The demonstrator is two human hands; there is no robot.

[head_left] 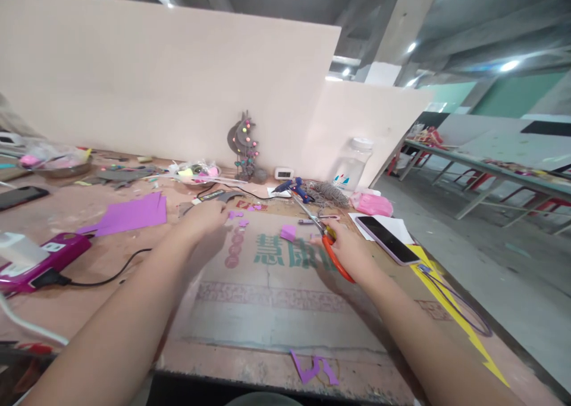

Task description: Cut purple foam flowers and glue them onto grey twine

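Note:
My right hand (345,244) is closed around a pair of orange-handled scissors (335,258), its metal blades angled away and to the left over the printed cardboard sheet (267,319). My left hand (209,216) reaches over the far left part of the cardboard, beside small purple cut pieces (243,222). Its fingers are blurred and partly hidden, so their grip does not show. Between the hands lies a small purple square (288,233). Purple offcuts (314,367) rest at the near edge of the cardboard.
Purple sheets (134,213) and a power strip (49,257) lie left. Behind stand a grey moon-shaped ornament (244,147), a small clock (284,173), a blue glue gun (294,189), grey yarn (328,194) and a clear bottle (352,165). A phone (387,239) lies right.

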